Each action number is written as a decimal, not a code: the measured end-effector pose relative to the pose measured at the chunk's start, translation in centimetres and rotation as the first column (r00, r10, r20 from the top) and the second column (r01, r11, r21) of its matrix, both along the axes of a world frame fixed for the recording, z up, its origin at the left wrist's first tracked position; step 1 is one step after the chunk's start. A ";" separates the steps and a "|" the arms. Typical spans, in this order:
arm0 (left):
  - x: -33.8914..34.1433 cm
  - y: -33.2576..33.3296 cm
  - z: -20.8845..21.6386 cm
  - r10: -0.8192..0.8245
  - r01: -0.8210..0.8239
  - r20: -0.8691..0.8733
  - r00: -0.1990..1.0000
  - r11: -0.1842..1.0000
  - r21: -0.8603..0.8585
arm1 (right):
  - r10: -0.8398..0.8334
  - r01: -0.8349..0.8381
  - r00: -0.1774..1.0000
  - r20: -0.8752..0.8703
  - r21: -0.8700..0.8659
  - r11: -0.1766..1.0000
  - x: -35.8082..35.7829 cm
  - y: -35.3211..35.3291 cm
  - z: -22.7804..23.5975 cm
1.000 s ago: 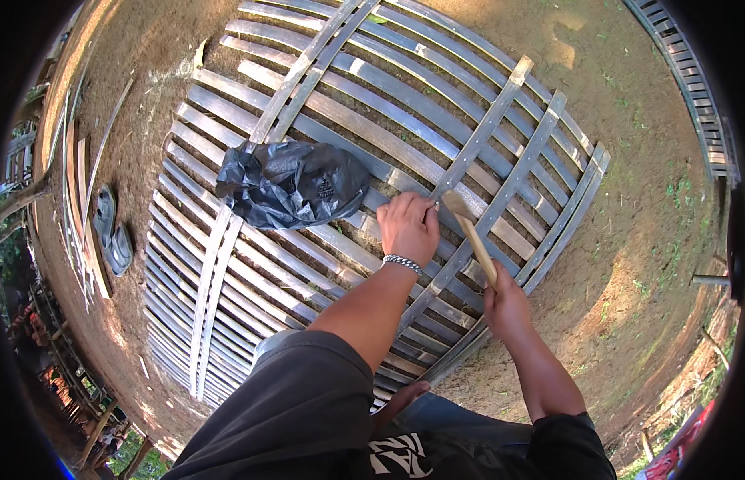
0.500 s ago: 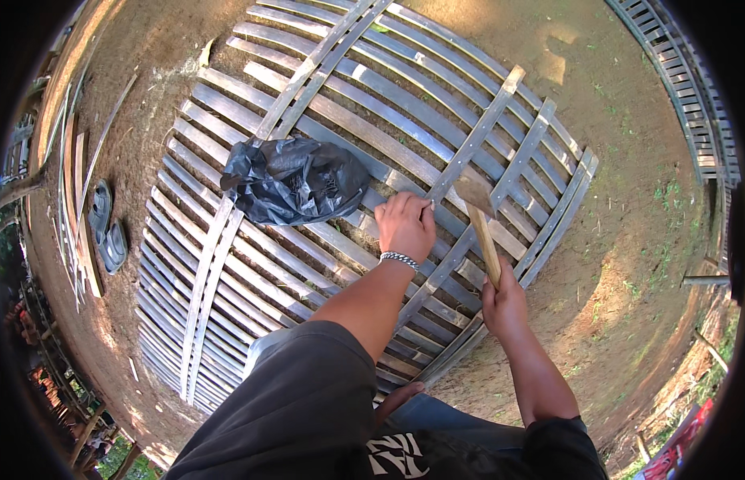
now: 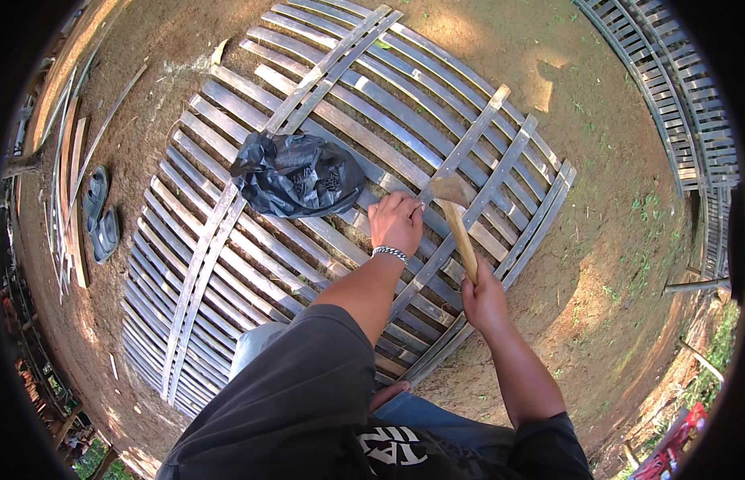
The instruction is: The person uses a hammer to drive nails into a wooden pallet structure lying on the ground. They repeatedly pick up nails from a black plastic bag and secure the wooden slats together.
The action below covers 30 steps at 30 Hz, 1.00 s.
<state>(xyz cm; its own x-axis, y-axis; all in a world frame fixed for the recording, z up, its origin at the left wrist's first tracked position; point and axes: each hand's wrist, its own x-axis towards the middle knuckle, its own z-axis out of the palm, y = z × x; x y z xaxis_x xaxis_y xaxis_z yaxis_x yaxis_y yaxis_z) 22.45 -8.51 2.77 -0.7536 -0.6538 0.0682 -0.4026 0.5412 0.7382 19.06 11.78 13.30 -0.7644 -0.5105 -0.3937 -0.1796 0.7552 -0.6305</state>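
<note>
My right hand [image 3: 484, 301] is wrapped round the wooden handle of a hatchet [image 3: 462, 240]. Its flat, blade-like metal head hangs just right of my left fingertips, over a crosspiece. My left hand [image 3: 395, 222], with a chain bracelet at the wrist, rests on the slatted wooden panel [image 3: 388, 146]. Its thumb and forefinger are pinched together at the crosspiece; whatever is between them is too small to make out. Left of that hand, a black plastic bag [image 3: 260, 180] lies open on the slats, with many small dark nails [image 3: 310, 181] inside.
A pair of dark sandals [image 3: 105, 234] lies on the dirt at the left, beside long wooden strips [image 3: 75, 192]. Another slatted panel [image 3: 668, 88] stands at the upper right. A bare foot [image 3: 388, 394] shows at the panel's near edge.
The view has shifted slightly, so the panel appears moved. The hatchet head has come nearer to my left fingertips. More of the bag's inside shows, while my left hand keeps its pinch.
</note>
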 end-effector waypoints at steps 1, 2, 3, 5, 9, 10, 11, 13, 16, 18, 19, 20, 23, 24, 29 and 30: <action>0.1 -0.1 -0.2 0.002 -0.002 -0.011 1.000 1.000 0.006 | 0.009 -0.009 1.000 0.003 0.025 1.000 0.2 0.2 -0.4; 0.1 -0.2 -0.3 0.003 -0.003 -0.022 1.000 1.000 0.012 | 0.017 -0.017 1.000 0.005 0.050 0.999 0.4 0.4 -0.6; 0.1 -0.2 -0.4 0.010 -0.010 -0.031 0.999 1.000 0.011 | 0.016 -0.016 1.000 -0.017 0.036 0.999 0.5 0.6 -0.7; 0.0 0.0 -0.3 0.019 -0.018 -0.045 0.999 1.000 0.014 | 0.008 -0.008 0.998 -0.056 0.012 1.000 0.9 0.7 -1.0; 0.1 0.0 -0.3 0.030 -0.030 -0.033 0.999 1.000 0.008 | -0.029 0.028 0.997 -0.078 -0.011 1.000 1.7 0.7 -1.7; 0.0 0.1 -0.3 0.024 -0.024 -0.036 0.999 1.000 0.010 | -0.009 0.012 0.998 -0.069 0.036 0.999 1.8 1.1 -2.1; 0.0 0.1 -0.4 0.019 -0.019 -0.038 0.999 1.000 0.013 | 0.010 -0.005 0.998 -0.058 0.083 0.997 1.9 1.5 -2.4; 0.1 0.0 -0.5 0.019 -0.019 -0.046 0.999 1.000 0.011 | 0.011 -0.007 0.999 -0.045 0.096 0.995 2.1 1.9 -2.7; 0.0 -0.1 -0.3 0.019 -0.018 -0.041 0.999 1.000 0.016 | -0.032 0.036 0.994 -0.103 0.036 0.999 2.2 1.5 -2.1; 0.2 -0.1 -0.4 0.019 -0.018 -0.029 0.999 1.000 0.014 | -0.019 0.023 0.989 -0.145 0.023 0.999 2.4 1.4 -2.1; 0.1 0.0 -0.3 0.017 -0.016 -0.031 0.999 1.000 0.010 | 0.015 -0.008 0.986 -0.164 0.045 0.999 2.3 1.5 -2.0; -0.1 0.1 -0.2 0.014 -0.014 -0.034 0.999 1.000 0.006 | 0.050 -0.038 0.982 -0.183 0.069 0.997 2.1 1.6 -2.0; -0.1 0.1 -0.6 0.028 -0.031 -0.072 0.997 0.999 -0.029 | 0.040 -0.028 0.996 -0.078 0.145 0.989 1.9 2.1 -2.1; -0.3 0.0 -0.7 0.022 -0.022 -0.054 0.998 1.000 -0.005 | 0.011 0.000 0.996 -0.088 0.122 0.993 1.7 2.1 -1.9; 0.9 -0.2 0.8 -0.057 0.061 0.082 0.995 0.997 -0.045 | -0.045 0.050 0.998 -0.038 0.150 0.987 0.7 1.0 2.1; 1.1 -0.7 0.8 -0.060 0.082 0.162 0.985 0.987 -0.137 | -0.034 0.037 0.999 -0.023 0.165 0.986 0.3 0.8 3.0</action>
<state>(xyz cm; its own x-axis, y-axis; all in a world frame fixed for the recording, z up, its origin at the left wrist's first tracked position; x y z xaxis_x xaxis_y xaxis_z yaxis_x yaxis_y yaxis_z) 23.50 -9.22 3.57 -0.8065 -0.5902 0.0344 -0.4639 0.6678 0.5820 19.31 12.57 16.31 -0.7892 -0.4122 -0.4552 -0.1621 0.8548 -0.4930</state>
